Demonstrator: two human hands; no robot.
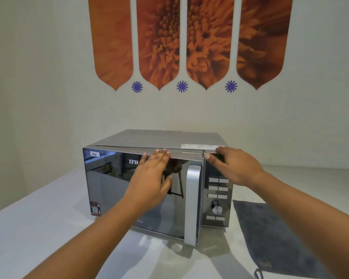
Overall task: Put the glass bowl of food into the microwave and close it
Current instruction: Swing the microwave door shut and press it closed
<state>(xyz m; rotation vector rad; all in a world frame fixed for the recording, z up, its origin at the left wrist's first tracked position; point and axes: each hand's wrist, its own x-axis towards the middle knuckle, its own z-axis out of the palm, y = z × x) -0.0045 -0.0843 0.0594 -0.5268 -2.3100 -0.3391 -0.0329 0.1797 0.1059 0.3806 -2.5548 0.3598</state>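
Note:
A silver microwave [165,138] with a mirrored door [109,184] stands on a white table [38,228]. The door is slightly ajar, its silver handle [191,204] standing out from the body on the right. My left hand [151,178] lies flat on the door glass with fingers spread, fingertips at the door's top edge. My right hand [230,166] rests on the top right corner of the microwave above the control panel [218,196], fingers curled over the edge. The glass bowl of food is not visible; the mirrored door hides the inside.
A dark grey cloth [270,236] lies on the table just right of the microwave. A wall with orange flower decals [189,41] rises close behind. Bare table surface extends to the left and in front of the microwave.

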